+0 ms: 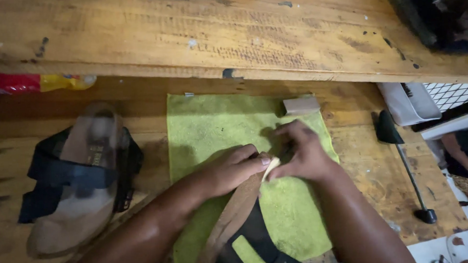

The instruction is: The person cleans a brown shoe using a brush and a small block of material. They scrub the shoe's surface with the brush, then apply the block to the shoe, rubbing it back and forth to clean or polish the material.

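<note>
I see the right hand [298, 155] curled shut, its fingertips pinching a small pale piece [271, 168] against the toe end of a sandal [236, 215]. The left hand [230, 168] lies closed over that same toe end, fingers wrapped across the tan footbed, thumb tip touching the pale piece. What the piece is I cannot tell; it is mostly hidden between the two hands.

The sandal I am working on lies tilted on a green cloth [212, 122], its toe near the middle of the cloth and its dark straps toward the near edge of the workbench [361, 157]. The cloth is spread flat on the lower shelf of the bench, roughly at its centre.

Just beyond the right hand, at the far right corner of the cloth, sits a small grey-brown block [301, 105]. To the left, well apart from the cloth, a second sandal [78, 175] with dark straps rests near the left edge. Beside the right edge lies a black-headed hammer [401, 161], handle pointing toward the near corner. A red and yellow packet [32, 82] sits at the far left, under the raised front board.
</note>
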